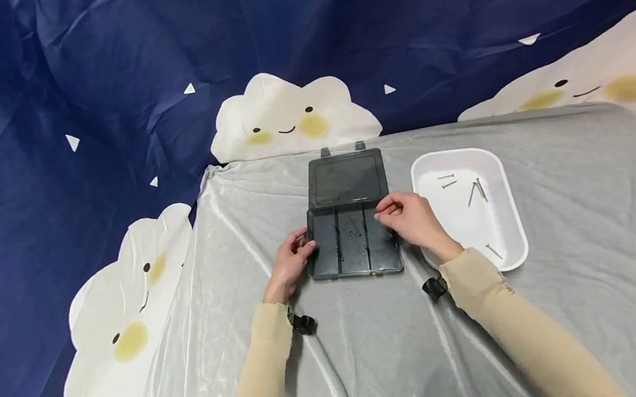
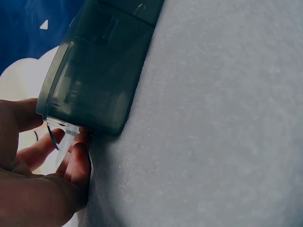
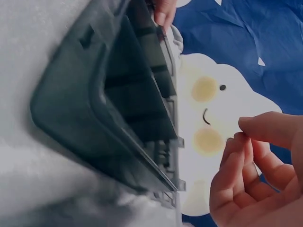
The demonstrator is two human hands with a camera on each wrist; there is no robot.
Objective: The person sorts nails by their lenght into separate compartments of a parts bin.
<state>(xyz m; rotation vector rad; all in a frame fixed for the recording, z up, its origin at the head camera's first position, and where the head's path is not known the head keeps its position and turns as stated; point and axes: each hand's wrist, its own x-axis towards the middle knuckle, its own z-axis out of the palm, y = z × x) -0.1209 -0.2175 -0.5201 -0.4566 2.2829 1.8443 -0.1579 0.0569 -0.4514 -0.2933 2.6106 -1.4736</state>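
Observation:
A dark translucent compartment box lies with its hinged lid folded back, away from the person. Dividers split it into three columns, and thin screws lie in the middle one. My left hand grips the box's left side; the left wrist view has the thumb at the rim and fingers by the outer wall. Over the right column, my right hand has its thumb and fingertips brought together. I cannot tell whether something small is between them.
Right of the box, a white plastic tray holds several more thin screws. Grey plush cloth covers the table in wrinkles. Behind and to the left hangs dark blue fabric printed with smiling clouds.

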